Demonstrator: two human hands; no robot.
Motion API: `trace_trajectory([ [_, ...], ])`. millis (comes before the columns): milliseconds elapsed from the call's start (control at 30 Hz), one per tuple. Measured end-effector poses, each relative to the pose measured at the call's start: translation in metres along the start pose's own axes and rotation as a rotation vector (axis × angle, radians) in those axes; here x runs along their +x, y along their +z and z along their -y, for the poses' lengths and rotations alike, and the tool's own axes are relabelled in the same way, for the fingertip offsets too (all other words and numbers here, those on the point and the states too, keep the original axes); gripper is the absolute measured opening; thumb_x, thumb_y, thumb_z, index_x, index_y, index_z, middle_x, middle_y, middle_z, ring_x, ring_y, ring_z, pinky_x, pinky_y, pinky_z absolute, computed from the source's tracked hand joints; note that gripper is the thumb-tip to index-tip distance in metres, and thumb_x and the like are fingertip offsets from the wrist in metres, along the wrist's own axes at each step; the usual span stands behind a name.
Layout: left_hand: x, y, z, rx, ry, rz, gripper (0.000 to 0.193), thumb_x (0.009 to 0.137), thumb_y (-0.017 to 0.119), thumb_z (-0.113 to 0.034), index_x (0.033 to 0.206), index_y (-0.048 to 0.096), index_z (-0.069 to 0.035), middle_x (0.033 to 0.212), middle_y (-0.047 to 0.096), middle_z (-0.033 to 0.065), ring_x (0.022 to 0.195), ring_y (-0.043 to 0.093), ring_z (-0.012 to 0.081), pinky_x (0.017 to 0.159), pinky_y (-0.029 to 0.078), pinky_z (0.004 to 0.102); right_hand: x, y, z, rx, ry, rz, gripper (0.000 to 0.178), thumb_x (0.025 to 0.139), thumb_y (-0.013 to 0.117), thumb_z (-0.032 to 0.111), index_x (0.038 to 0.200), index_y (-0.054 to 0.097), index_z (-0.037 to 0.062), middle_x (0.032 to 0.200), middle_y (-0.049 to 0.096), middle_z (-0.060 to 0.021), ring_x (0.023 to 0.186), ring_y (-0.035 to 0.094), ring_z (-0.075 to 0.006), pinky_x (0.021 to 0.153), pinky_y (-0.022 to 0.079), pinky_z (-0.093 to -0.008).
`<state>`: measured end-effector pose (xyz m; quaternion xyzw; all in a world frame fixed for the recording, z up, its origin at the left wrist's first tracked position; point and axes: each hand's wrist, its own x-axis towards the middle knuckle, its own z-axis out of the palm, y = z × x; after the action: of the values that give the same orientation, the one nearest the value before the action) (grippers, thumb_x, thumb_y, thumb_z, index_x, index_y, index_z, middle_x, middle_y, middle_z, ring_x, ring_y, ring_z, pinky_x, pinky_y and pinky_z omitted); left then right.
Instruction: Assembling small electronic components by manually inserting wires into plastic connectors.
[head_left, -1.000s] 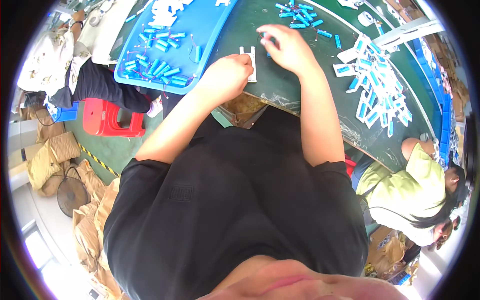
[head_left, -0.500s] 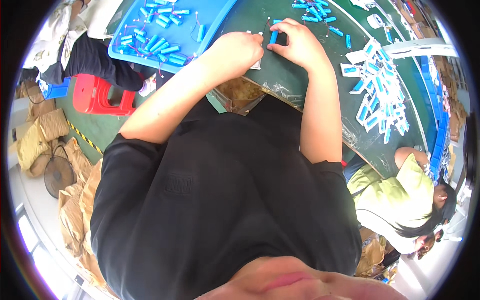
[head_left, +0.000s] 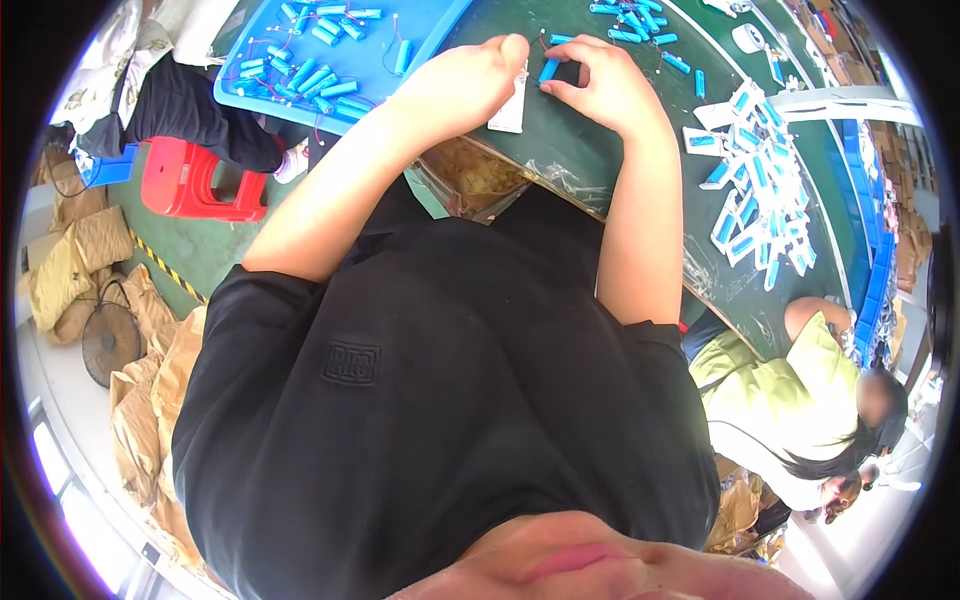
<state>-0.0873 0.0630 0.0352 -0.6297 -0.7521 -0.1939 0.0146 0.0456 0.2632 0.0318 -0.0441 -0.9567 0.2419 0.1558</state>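
1. The flat white plastic holder (head_left: 510,112) lay on the green table (head_left: 565,150) just inside its near edge, its far part hidden by the left hand (head_left: 470,85).
2. That hand had its fingers curled over the holder; I could not tell whether they gripped it.
3. The right hand (head_left: 600,82), to the right of the holder, grasped a blue cylindrical cell (head_left: 548,71) between thumb and forefinger.
4. On the left stood a shallow blue plastic tray (head_left: 430,28), wired blue cells (head_left: 315,80) scattered toward its near edge.
5. Toward the table's right side, a heap of white holders with blue cells (head_left: 755,185) spread in a long pile.
6. Farther from the near edge, beyond the right hand, lay a loose cluster of blue cells (head_left: 632,22).
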Motion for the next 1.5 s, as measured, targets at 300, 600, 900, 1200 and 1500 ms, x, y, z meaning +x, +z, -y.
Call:
trace_trajectory([
  [300,-0.046,-0.034,-0.011,-1.327,-0.135,0.190,0.008,0.109,0.047,-0.010,0.110,0.054,-0.007,0.117,0.065,0.0061,0.105,0.066,0.0140,0.078,0.056,0.0267,0.004,-0.011,0.023,0.083,-0.035,0.006,0.036,0.077,0.083,0.014,0.111,0.075,0.0083,0.095,0.066,-0.0022,0.064,0.053,-0.0128,0.058,0.044,-0.0301],
  [600,-0.088,0.025,0.004,-0.753,-0.164,0.848,0.012,0.098,0.057,-0.011,0.102,0.060,-0.001,0.084,0.067,0.0132,0.084,0.070,0.0233,0.071,0.055,0.0366,0.004,0.006,0.038,0.266,-0.252,0.198,0.033,0.073,0.082,0.011,0.103,0.072,0.0055,0.089,0.059,-0.0013,0.069,0.046,-0.0149,0.062,0.042,-0.0302],
  [900,-0.109,0.184,0.033,-0.458,-0.308,0.039,0.026,0.095,0.061,-0.020,0.111,0.068,-0.002,0.104,0.071,0.0252,0.098,0.068,0.0440,0.086,0.054,0.0540,0.004,0.010,0.039,0.266,-0.203,0.189,0.033,0.074,0.082,0.014,0.104,0.071,0.0055,0.088,0.057,-0.0028,0.070,0.047,-0.0170,0.063,0.044,-0.0315],
  [1200,-0.098,0.190,0.026,-0.138,-0.424,0.514,0.031,0.094,0.059,-0.024,0.118,0.069,-0.007,0.107,0.073,0.0208,0.102,0.071,0.0389,0.088,0.058,0.0503,0.002,0.011,0.037,0.225,-0.246,0.082,0.039,0.073,0.082,0.014,0.110,0.070,0.0044,0.100,0.065,-0.0080,0.091,0.065,-0.0250,0.085,0.055,-0.0353],
  [1500,-0.101,0.187,0.029,-0.167,-0.457,0.558,0.036,0.095,0.058,-0.024,0.127,0.066,-0.011,0.114,0.073,0.0188,0.107,0.070,0.0366,0.092,0.056,0.0486,0.003,0.011,0.036,0.142,-0.208,0.183,0.038,0.073,0.082,0.013,0.107,0.069,0.0042,0.104,0.065,-0.0095,0.094,0.065,-0.0274,0.086,0.056,-0.0383],
])
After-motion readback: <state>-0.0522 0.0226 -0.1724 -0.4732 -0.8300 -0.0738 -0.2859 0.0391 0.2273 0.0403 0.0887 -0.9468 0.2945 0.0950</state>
